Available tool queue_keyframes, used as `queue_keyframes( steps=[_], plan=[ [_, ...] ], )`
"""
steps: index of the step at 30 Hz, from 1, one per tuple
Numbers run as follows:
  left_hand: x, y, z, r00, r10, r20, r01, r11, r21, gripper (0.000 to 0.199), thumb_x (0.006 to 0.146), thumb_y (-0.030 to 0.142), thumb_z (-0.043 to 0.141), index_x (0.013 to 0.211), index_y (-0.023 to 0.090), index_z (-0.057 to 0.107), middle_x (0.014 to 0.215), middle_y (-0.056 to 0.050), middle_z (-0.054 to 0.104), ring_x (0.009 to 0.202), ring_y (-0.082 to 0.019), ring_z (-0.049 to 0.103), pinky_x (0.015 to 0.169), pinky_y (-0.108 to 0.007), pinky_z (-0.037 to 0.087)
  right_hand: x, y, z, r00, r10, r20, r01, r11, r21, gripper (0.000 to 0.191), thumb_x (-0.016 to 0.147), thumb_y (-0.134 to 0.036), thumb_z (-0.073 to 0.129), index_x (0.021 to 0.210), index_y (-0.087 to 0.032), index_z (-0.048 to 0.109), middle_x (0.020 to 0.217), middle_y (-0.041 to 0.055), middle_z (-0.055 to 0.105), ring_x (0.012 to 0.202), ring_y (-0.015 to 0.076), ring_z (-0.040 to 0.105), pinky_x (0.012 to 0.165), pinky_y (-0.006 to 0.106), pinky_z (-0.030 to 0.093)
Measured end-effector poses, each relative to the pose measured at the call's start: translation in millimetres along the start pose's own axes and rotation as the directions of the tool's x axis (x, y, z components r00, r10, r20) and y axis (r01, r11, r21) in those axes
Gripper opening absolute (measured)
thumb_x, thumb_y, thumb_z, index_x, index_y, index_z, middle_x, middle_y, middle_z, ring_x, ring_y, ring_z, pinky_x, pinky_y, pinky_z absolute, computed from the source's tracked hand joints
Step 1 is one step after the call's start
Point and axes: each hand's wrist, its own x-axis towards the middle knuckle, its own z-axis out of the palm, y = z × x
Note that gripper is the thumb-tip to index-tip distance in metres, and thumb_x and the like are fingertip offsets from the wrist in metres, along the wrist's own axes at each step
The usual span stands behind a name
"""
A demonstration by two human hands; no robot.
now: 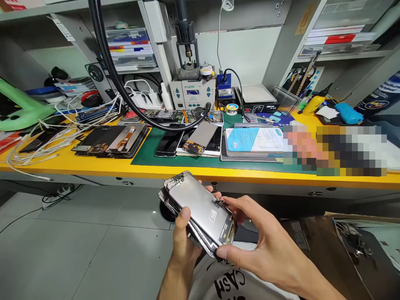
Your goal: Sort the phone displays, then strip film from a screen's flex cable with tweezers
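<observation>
A small stack of phone screens is held above my lap, silver backs facing up and tilted. The top one shows a ribbon connector and a small white label near its lower end. From the left, my left hand is wrapped around the stack, its thumb along the edge and its fingertips showing at the far side. At the lower right end, my right hand grips the screens between its thumb and fingers. Beyond them, on the green mat, a loose phone screen lies on a white-framed tablet.
A pile of screens lies on the yellow workbench beside tangled white cables. A thick black hose arches from a rework station. Blue-and-white packages lie at the right. Drawers run beneath the bench edge.
</observation>
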Motion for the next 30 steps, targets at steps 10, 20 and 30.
queue_keyframes(
  steps=[10,20,30],
  plan=[
    [1,-5,1.1,1.000,-0.006,0.026,0.007,1.000,-0.029,0.051,0.084,0.050,0.063,0.129,0.026,0.060,0.124,-0.009,0.065,0.114,-0.033,0.062,0.101,-0.051,0.049,-3,6,1,0.986,-0.136,-0.093,0.130,0.989,-0.067,0.050,0.074,-0.028,0.082,0.119,-0.030,0.061,0.101,-0.0008,0.062,0.090,0.0168,0.062,0.078,0.028,0.053],
    [2,-5,4.8,0.998,0.034,0.057,-0.032,0.999,-0.040,0.055,0.078,0.050,0.072,0.127,0.026,0.064,0.121,-0.008,0.064,0.110,-0.031,0.061,0.097,-0.048,0.052,-2,5,7,0.922,-0.327,-0.208,0.293,0.939,-0.180,0.045,0.072,-0.019,0.079,0.115,-0.022,0.066,0.098,0.0045,0.067,0.084,0.0179,0.068,0.072,0.027,0.058],
    [1,-2,-7.4,0.989,-0.090,-0.121,0.080,0.993,-0.089,0.049,0.084,0.054,0.064,0.113,0.016,0.075,0.108,-0.013,0.076,0.117,-0.036,0.064,0.108,-0.048,0.045,4,16,8,0.895,-0.285,-0.343,0.312,0.950,0.024,0.033,0.081,-0.017,0.073,0.112,-0.027,0.073,0.103,0.0057,0.071,0.093,0.0202,0.071,0.080,0.030,0.060]
  ],
)
